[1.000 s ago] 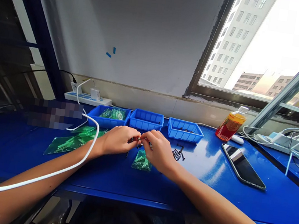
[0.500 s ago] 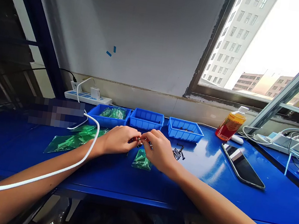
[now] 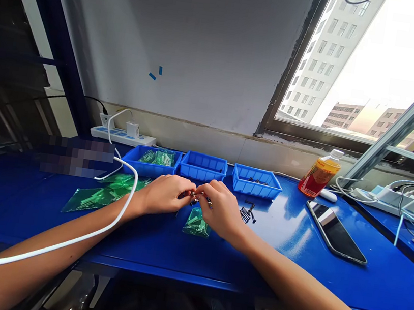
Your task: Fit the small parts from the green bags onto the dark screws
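Note:
My left hand (image 3: 166, 194) and my right hand (image 3: 222, 212) meet above the blue table (image 3: 162, 256), fingers pinched together. Between the fingertips are small dark and shiny metal pieces, too small to make out fully. Just below them lies a small green bag (image 3: 197, 224) with pale pieces inside. Several dark screws (image 3: 247, 213) lie to the right of my right hand. More green bags (image 3: 103, 193) are spread on the table beside my left forearm.
Three blue bins (image 3: 150, 168) stand in a row at the back. A bottle (image 3: 319, 174) and a phone (image 3: 336, 231) are at the right. A white cable (image 3: 129, 200) crosses over my left forearm. Power strips (image 3: 117, 136) sit along the wall.
The view has shifted very slightly. Both hands keep their pinched pose, with almost no movement.

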`<move>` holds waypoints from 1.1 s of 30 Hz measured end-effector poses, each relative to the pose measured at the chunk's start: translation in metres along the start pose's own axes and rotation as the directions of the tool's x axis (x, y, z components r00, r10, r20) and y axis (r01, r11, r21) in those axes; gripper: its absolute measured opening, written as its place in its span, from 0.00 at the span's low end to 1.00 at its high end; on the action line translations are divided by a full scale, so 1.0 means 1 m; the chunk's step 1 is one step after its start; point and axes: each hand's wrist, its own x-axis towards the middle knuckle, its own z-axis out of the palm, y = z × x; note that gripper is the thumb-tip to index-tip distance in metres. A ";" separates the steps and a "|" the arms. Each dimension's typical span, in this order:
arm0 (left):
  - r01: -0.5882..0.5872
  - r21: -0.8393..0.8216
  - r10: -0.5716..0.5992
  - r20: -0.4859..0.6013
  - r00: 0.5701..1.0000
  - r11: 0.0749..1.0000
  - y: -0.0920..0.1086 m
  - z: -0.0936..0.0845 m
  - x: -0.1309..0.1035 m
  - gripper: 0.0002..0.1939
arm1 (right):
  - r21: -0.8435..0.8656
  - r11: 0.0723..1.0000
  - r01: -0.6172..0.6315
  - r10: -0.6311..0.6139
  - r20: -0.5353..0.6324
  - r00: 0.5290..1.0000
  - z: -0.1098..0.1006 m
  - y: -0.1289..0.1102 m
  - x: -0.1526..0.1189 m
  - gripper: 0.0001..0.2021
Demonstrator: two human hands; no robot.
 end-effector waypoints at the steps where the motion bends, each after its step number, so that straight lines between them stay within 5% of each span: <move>1: 0.004 0.000 -0.004 0.004 1.000 1.000 0.000 0.000 0.000 0.12 | -0.001 1.000 -0.003 0.003 0.005 1.000 0.000 0.000 0.000 0.08; 33: 0.028 -0.183 -0.044 -0.086 0.995 0.983 0.001 -0.003 0.000 0.10 | -0.031 0.995 -0.090 0.088 -0.060 0.994 0.000 0.002 0.001 0.07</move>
